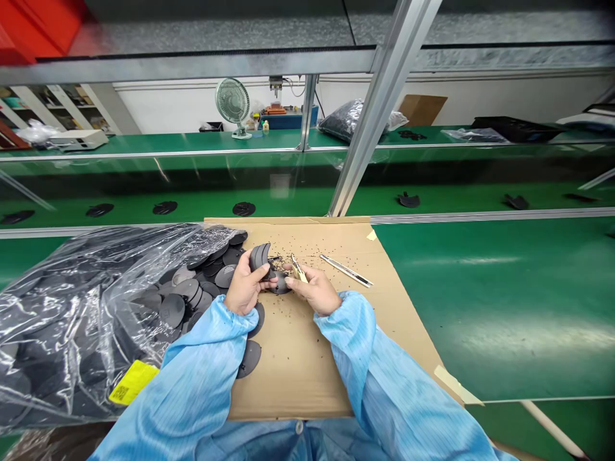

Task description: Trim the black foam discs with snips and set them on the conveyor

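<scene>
My left hand (243, 285) is closed around a few curved black plastic discs (259, 256), held above the cardboard sheet (293, 358). Between both hands is another black disc (280, 283), which the fingers of my right hand (319, 291) reach at its edge. That hand is closed on a small tool with pale yellow handles (298, 270), apparently nippers; its tip points up and away from me. Tiny black scraps (307, 246) lie scattered on the cardboard. Near my left wrist, loose discs (250, 358) rest on the sheet.
A large clear bag (62, 320) of black discs lies at left, its spilled discs (192, 294) beside my left hand. A slim utility knife (346, 270) lies right of my right hand. Beyond the cardboard, a green belt (298, 203) carries spaced discs behind a metal post (369, 141).
</scene>
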Action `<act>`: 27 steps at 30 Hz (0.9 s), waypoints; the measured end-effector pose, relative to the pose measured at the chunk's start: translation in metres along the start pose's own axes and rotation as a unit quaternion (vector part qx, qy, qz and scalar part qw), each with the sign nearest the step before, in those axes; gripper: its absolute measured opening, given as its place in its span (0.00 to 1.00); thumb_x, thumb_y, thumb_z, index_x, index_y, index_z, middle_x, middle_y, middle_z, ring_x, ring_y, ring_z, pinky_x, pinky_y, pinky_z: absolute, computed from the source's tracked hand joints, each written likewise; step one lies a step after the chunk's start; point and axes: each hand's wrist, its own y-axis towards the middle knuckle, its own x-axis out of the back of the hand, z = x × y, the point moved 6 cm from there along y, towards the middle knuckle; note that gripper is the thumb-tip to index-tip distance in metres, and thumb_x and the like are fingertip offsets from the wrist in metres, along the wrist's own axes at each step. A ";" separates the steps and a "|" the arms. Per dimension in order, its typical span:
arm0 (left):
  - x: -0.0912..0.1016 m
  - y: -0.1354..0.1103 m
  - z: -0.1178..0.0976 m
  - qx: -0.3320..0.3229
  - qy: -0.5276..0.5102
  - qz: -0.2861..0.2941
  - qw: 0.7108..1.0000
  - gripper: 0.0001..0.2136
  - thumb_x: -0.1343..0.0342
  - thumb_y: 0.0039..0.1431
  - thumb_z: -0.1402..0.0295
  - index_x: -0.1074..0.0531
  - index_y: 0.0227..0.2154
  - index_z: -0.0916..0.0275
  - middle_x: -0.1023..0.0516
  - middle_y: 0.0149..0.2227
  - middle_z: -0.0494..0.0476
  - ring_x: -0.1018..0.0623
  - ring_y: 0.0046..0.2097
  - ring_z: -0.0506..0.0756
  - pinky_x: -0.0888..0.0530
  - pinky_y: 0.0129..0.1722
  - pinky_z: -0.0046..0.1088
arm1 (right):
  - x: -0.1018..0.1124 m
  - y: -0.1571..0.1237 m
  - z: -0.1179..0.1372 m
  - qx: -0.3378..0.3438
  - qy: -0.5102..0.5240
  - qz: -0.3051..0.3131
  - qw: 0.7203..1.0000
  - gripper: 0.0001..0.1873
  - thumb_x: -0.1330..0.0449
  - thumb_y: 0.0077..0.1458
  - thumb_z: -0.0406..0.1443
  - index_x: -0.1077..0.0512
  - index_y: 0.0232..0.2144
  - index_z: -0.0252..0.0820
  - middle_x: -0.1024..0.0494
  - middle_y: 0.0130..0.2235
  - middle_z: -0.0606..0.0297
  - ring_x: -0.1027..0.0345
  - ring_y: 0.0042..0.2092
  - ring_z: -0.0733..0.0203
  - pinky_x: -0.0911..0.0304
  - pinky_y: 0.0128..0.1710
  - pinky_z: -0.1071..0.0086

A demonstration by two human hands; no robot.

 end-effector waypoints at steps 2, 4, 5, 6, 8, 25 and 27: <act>-0.002 -0.001 -0.002 0.000 0.003 0.006 1.000 0.30 0.32 0.43 0.65 0.40 0.48 0.59 0.28 0.36 0.51 0.25 0.26 0.49 0.29 0.22 0.23 | 0.002 0.000 0.002 0.008 -0.007 -0.023 1.000 0.24 0.33 0.44 0.45 0.27 0.42 0.38 0.36 0.23 0.73 0.47 0.24 0.68 0.47 0.27 0.71; -0.001 -0.001 -0.003 -0.007 -0.002 -0.005 1.000 0.28 0.31 0.41 0.67 0.38 0.45 0.61 0.28 0.33 0.50 0.27 0.24 0.47 0.34 0.19 0.18 | 0.004 0.000 0.005 0.027 -0.029 -0.042 0.998 0.24 0.33 0.45 0.45 0.28 0.42 0.38 0.36 0.24 0.72 0.45 0.25 0.67 0.46 0.28 0.70; 0.001 0.000 -0.004 -0.010 -0.007 -0.011 1.000 0.27 0.31 0.40 0.68 0.37 0.43 0.62 0.29 0.31 0.49 0.29 0.24 0.45 0.37 0.18 0.17 | 0.005 -0.001 0.006 0.037 -0.042 -0.048 0.997 0.24 0.34 0.46 0.45 0.28 0.43 0.38 0.35 0.25 0.72 0.44 0.26 0.67 0.46 0.29 0.70; 0.002 0.001 -0.004 -0.011 -0.015 -0.016 1.000 0.25 0.31 0.40 0.69 0.35 0.42 0.62 0.29 0.31 0.48 0.31 0.23 0.44 0.39 0.17 0.16 | 0.006 -0.001 0.008 0.048 -0.054 -0.054 0.996 0.24 0.34 0.46 0.45 0.29 0.44 0.37 0.34 0.26 0.71 0.44 0.26 0.67 0.46 0.29 0.70; 0.005 0.003 -0.004 -0.011 -0.035 -0.023 0.999 0.22 0.31 0.39 0.70 0.33 0.38 0.63 0.30 0.30 0.48 0.33 0.23 0.43 0.40 0.17 0.16 | 0.006 -0.002 0.009 0.069 -0.080 -0.059 0.993 0.24 0.36 0.49 0.45 0.29 0.46 0.37 0.33 0.27 0.70 0.43 0.26 0.66 0.45 0.29 0.69; 0.007 0.003 0.001 0.097 -0.154 -0.005 0.983 0.11 0.37 0.51 0.70 0.32 0.35 0.64 0.34 0.25 0.48 0.36 0.20 0.44 0.43 0.15 0.17 | -0.013 -0.014 0.019 0.217 -0.411 -0.037 0.885 0.20 0.44 0.56 0.36 0.30 0.51 0.39 0.24 0.44 0.55 0.31 0.46 0.52 0.36 0.48 0.60; 0.001 0.000 0.002 0.130 -0.182 0.037 0.974 0.09 0.39 0.52 0.73 0.32 0.35 0.65 0.35 0.25 0.48 0.40 0.19 0.43 0.45 0.14 0.16 | -0.021 -0.017 0.019 0.231 -0.470 -0.018 0.852 0.20 0.45 0.57 0.36 0.31 0.51 0.39 0.24 0.44 0.54 0.31 0.45 0.51 0.36 0.48 0.60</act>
